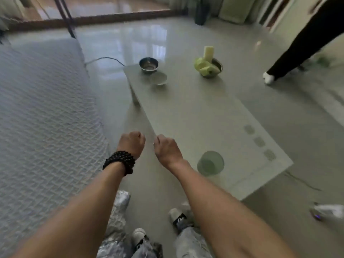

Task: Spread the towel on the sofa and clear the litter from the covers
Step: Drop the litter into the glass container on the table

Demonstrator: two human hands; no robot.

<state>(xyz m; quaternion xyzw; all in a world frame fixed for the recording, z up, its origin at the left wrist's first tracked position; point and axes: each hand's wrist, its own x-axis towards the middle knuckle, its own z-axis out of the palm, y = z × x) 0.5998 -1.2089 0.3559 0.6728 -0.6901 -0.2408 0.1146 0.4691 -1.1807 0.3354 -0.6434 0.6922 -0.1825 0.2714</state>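
Sofa (pixel 42 112), under its grey textured cover (whether that is the towel is unclear), fills the left, beside the table (pixel 195 116). Left hand (pixel 132 143) and right hand (pixel 167 149), grips curled closed and empty, hover apart from it.

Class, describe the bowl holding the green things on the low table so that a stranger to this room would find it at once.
Start at the long pale low table in front of the textured grey sofa cover. At its far end stand three bowls; the metal bowl with green contents is the one on the right, apart from the other two. Only it is filled, with a pale upright piece sticking out above its rim.
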